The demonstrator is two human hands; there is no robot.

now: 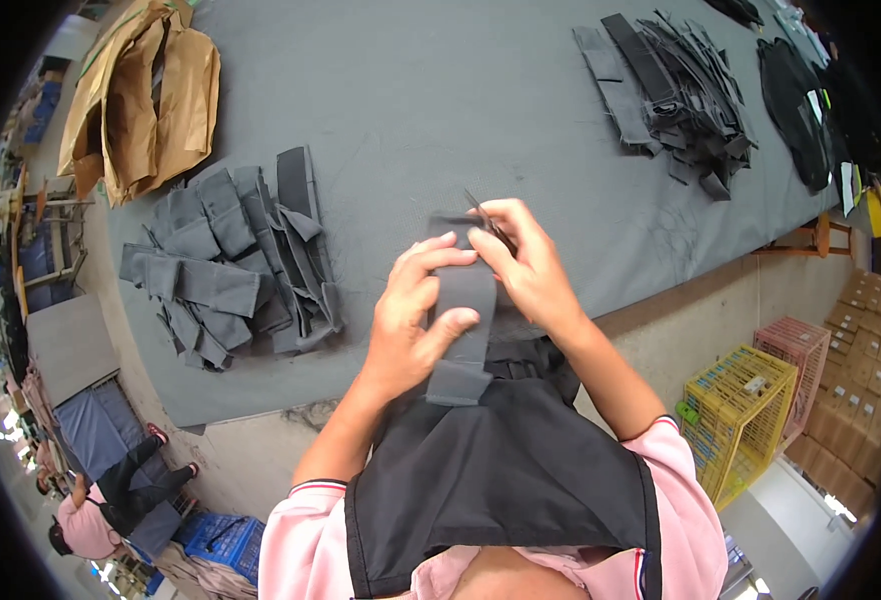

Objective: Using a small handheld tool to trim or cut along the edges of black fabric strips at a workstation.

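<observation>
A dark grey fabric strip (467, 290) hangs lengthwise in front of me at the near edge of the table, its lower end folded over against my black apron. My left hand (401, 325) grips the strip from the left, fingers across its upper part and thumb lying on its face. At the strip's upper end, my right hand (531, 265) is closed around small dark thread snips (476, 206), their pointed tip facing up and left. The right thumb and forefinger are close to the fabric; whether the blades touch it cannot be made out.
On the grey-covered table (411, 100), a pile of grey strips (226, 270) lies left and another strip pile (676, 90) far right. A brown paper bag (186, 105) stands at the far left. Right of the table are a yellow crate (726, 425) and cardboard boxes (851, 370). A person (91, 525) sits lower left.
</observation>
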